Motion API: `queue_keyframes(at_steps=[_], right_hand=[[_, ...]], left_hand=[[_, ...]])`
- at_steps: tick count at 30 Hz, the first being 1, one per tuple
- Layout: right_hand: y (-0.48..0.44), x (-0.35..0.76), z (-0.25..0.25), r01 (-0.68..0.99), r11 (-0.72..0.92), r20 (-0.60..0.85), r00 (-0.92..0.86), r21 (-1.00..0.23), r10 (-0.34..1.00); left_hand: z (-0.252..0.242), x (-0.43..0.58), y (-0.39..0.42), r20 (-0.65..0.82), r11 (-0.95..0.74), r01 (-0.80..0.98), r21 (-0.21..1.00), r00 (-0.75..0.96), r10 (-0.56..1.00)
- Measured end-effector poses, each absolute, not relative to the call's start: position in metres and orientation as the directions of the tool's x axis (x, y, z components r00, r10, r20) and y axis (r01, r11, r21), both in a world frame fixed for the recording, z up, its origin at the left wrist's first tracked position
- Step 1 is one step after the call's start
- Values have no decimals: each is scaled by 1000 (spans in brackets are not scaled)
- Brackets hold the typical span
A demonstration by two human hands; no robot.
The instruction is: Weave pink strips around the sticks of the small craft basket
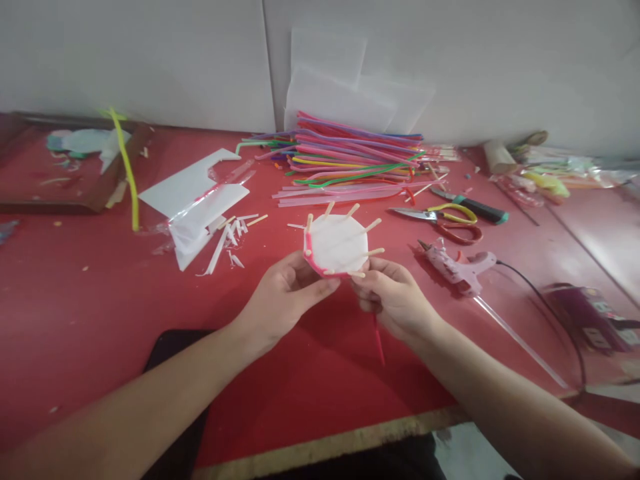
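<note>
Desk (280, 427), red, bearing the lot; places given from the disc.

Tray (65, 205): far left of the disc. Yellow stem (129, 170): leaning at the tray's disc-facing side.

Slab (175, 343), dark: nearer the wearer than the disc, to its left, partly covered by an arm.

Paper (185, 183), cut: left of the disc and beyond it. Scraps (217, 255): between paper and disc.

Left hand (285, 293): grasping the disc by its near left rim, thumb along the edge, touching the strip.

Disc (337, 243), white: one, held up between both hands, face tilted to the wearer. Sticks (376, 252), pale: several, ringing its rim, splayed outward.

Stems (350, 153), many colours: heaped beyond the disc.

Strip (316, 265), pink: bent round the disc's left and near rim; beyond the right hand's cover, a loose length hangs below, its long axis pointing toward the wearer, slightly rightward. The right hand is the nearer to that end.

Right hand (400, 300): fingers closed on the disc's near right rim; whether they also pinch the strip, cannot tell.

Scissors (433, 215), glue gun (457, 267), cutter (483, 209): right of the disc.
</note>
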State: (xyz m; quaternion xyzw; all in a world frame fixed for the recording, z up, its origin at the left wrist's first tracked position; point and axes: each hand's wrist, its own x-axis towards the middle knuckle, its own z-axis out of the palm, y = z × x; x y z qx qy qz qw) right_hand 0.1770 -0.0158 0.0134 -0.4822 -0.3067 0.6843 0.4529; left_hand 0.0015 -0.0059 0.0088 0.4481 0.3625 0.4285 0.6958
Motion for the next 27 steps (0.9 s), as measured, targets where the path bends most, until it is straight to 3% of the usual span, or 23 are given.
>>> queue_keyframes(at_steps=[5, 13, 19, 27], right_hand=[[-24, 162, 14, -416, -359, -365, -69, -835, 928], [-28, 158, 12, -428, -306, -330, -21, -850, 944], [-32, 158, 6, -367, -191, -206, 2, -911, 979], [-32, 158, 4, -333, -168, -180, 4, -928, 984]], left_hand=[[10, 1, -8, -155, 273, -309, 911, 356, 921], [12, 6, -9, -137, 248, -349, 904, 312, 940], [13, 3, -12, -152, 250, -340, 907, 291, 945], [10, 4, -11, -207, 303, -358, 883, 282, 937]])
